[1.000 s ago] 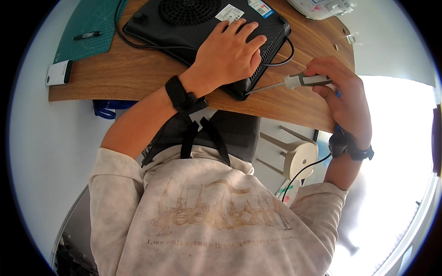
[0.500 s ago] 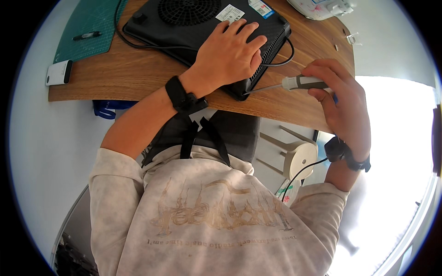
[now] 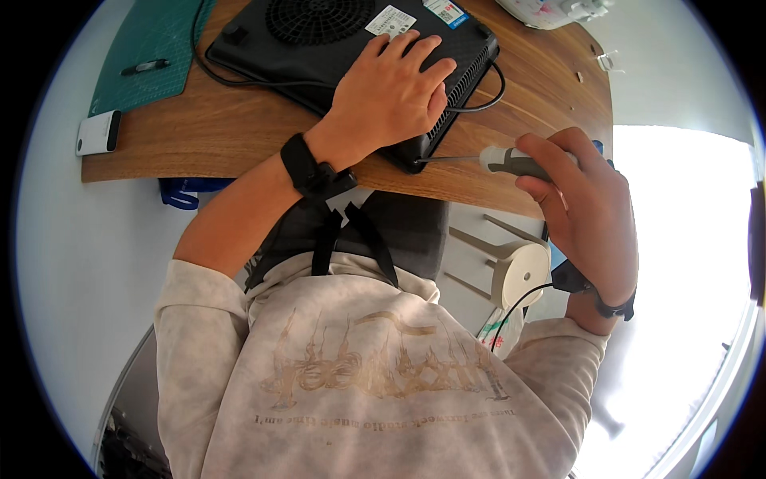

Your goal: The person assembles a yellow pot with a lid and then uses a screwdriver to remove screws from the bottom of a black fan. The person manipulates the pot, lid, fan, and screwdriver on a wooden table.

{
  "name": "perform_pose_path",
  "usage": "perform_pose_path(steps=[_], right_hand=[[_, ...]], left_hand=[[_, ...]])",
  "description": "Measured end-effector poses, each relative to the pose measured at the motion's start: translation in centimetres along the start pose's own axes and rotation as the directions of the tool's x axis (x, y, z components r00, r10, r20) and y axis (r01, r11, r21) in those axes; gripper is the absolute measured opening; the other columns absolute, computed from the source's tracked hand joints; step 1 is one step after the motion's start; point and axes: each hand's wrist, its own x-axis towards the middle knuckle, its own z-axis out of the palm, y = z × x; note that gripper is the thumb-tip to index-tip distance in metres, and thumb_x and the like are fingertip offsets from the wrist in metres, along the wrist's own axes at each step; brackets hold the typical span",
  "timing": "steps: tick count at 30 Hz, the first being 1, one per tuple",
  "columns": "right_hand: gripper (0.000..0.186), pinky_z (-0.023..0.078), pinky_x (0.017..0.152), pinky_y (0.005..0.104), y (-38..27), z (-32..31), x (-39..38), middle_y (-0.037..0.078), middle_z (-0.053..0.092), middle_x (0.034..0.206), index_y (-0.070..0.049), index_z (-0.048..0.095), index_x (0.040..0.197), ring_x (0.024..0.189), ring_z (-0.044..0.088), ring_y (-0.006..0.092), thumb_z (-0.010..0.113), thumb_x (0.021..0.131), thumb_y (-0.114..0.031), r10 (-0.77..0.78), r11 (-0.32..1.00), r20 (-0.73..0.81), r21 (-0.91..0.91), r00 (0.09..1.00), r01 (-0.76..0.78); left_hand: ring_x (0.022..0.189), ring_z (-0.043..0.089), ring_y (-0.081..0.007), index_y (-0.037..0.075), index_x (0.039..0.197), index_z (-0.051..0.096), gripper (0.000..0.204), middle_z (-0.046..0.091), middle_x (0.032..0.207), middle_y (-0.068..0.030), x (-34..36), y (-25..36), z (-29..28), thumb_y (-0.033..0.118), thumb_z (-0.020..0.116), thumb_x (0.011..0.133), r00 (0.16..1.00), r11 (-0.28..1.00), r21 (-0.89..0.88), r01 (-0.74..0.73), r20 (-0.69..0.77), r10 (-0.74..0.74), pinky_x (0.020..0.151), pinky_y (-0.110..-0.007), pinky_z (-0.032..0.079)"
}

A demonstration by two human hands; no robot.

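Note:
A black induction cooker lies upside down on the wooden desk, its round fan grille facing up. My left hand presses flat on its underside with fingers spread, near two stuck-on labels. In my right hand is a screwdriver with a light and dark grey handle, gripped between thumb and fingers. Its thin shaft runs leftward to the cooker's near corner, where the tip meets a small spot too fine to make out.
A black power cord loops over the cooker. At the left lie a green cutting mat, a black pen and a small white box-shaped device. A pale stool stands below the desk's right side.
My right hand has tilted, its knuckles lower, and the screwdriver has shifted slightly left and lies more level, its tip still at the corner. The left hand keeps its place on the cooker.

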Motion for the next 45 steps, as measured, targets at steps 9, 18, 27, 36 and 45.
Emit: perform_pose_path(steps=[9,18,27,36,45], right_hand=[[0.035,0.041,0.042,0.0393,-1.3,1.2,-0.3,0.004,0.053,0.055,-0.01,0.057,0.075,0.044,0.054,0.0262,0.078,0.091,-0.033,-0.092,0.985,-0.093,-0.156,0.991,0.077],[0.045,0.04,0.041,0.038,-1.6,1.6,-0.3,0.005,0.049,0.045,-0.008,0.057,0.072,0.04,0.051,0.0271,0.077,0.093,-0.043,0.055,0.982,-0.094,-0.174,0.994,-0.071],[0.026,0.056,0.066,0.0332,1.2,-0.4,-1.3,0.009,0.071,0.092,-0.004,0.072,0.103,0.082,0.071,0.0275,0.084,0.08,-0.005,0.064,0.979,-0.078,0.196,0.995,-0.048],[0.027,0.058,0.072,0.0348,2.2,-0.2,-0.4,0.009,0.069,0.106,-0.002,0.071,0.096,0.091,0.071,0.0269,0.073,0.076,0.016,-0.094,0.951,-0.047,0.292,0.994,0.104],[0.036,0.06,0.076,0.0346,3.8,0.4,1.6,0.009,0.07,0.108,-0.003,0.071,0.103,0.095,0.072,0.0279,0.071,0.076,0.019,-0.059,0.952,-0.007,0.301,0.998,0.059]], left_hand=[[0.124,0.061,-0.0277,0.015,0.128,0.068,0.034,0.065,0.138,-0.0092,0.0,0.0,0.3,0.022,0.063,0.095,1.0,1.0,-0.024,0.008,-0.016,-0.009,0.102,-0.042,0.049],[0.122,0.063,-0.0307,0.012,0.118,0.075,0.031,0.069,0.131,-0.0122,0.2,-0.1,0.4,0.026,0.062,0.093,0.998,0.999,-0.032,-0.02,-0.063,0.018,0.102,-0.046,0.049],[0.127,0.06,-0.0283,0.015,0.128,0.069,0.034,0.065,0.138,-0.0096,0.1,-0.1,0.3,0.024,0.06,0.096,1.0,1.0,-0.005,-0.011,-0.001,0.011,0.104,-0.043,0.048],[0.127,0.061,-0.0276,0.015,0.128,0.069,0.034,0.065,0.138,-0.0094,0.1,0.0,0.4,0.024,0.061,0.096,1.0,1.0,-0.009,-0.004,0.002,0.004,0.104,-0.043,0.048],[0.126,0.061,-0.0273,0.015,0.127,0.07,0.034,0.065,0.137,-0.0094,0.1,0.0,0.3,0.023,0.06,0.096,1.0,1.0,-0.003,-0.004,-0.006,0.004,0.103,-0.042,0.048]])
